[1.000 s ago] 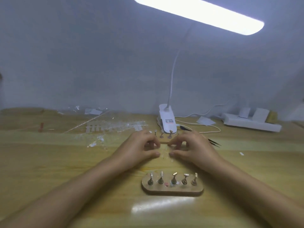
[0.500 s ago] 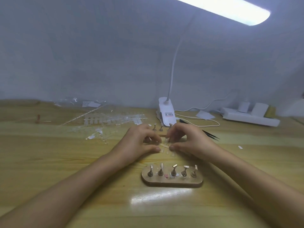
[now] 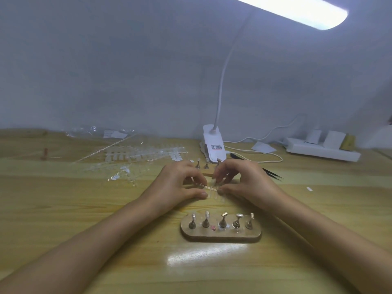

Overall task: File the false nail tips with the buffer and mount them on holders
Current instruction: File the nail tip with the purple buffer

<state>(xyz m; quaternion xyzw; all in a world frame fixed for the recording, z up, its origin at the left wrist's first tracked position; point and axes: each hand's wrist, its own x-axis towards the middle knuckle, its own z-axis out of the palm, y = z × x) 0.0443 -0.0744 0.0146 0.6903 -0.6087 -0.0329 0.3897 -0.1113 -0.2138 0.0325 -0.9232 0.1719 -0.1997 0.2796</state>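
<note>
Beneath both hands stretches a pale wooden table (image 3: 63,209), lit by a white clip lamp (image 3: 213,145) standing just beyond the right hand (image 3: 248,181). Well off to that hand's right lies a white power strip (image 3: 322,150). Beyond the left hand (image 3: 176,185), a heap of clear nail-tip strips (image 3: 137,158) spreads over the wood. Nearer the person than both hands sits an oval wooden base (image 3: 220,235) with five metal holders (image 3: 222,221) upright on it, the two leftmost topped with something pale. Fingers curled, the two hands pinch one clear strip of nail tips (image 3: 206,187) between them, low over the table. Black tweezers (image 3: 271,171) lie just beyond the right hand.
</note>
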